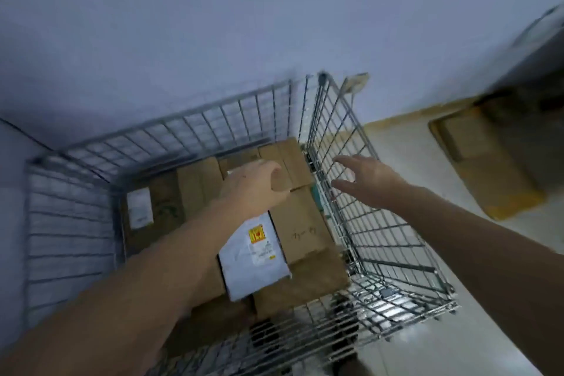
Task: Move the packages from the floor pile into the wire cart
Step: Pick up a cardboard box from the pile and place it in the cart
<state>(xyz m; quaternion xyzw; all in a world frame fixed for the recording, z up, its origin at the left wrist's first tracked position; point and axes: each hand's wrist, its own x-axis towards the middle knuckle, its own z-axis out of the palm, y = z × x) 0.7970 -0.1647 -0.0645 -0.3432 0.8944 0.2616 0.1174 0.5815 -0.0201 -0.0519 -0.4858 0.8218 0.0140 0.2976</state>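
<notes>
down in the wire cart (pixel 345 143), left hand (pixel 254 189) grips a brown package (pixel 282 183); right hand (pixel 363 180) spread, empty.

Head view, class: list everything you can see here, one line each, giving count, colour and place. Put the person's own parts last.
cart: one, silver wire, centre, against the wall
boxes: several, exact count unclear, brown cardboard, packed inside the cart
mailer: one, white with a yellow label, lying on the boxes in the cart
white label: one, on a box at the cart's left
floor boxes: at least one, brown, blurred, on the floor at right
wall: pale blue-grey, behind the cart
floor: pale, right of the cart
left hand: one, inside the cart, fingers curled over the edge of a box
right hand: one, fingers spread, at the cart's right wire wall
</notes>
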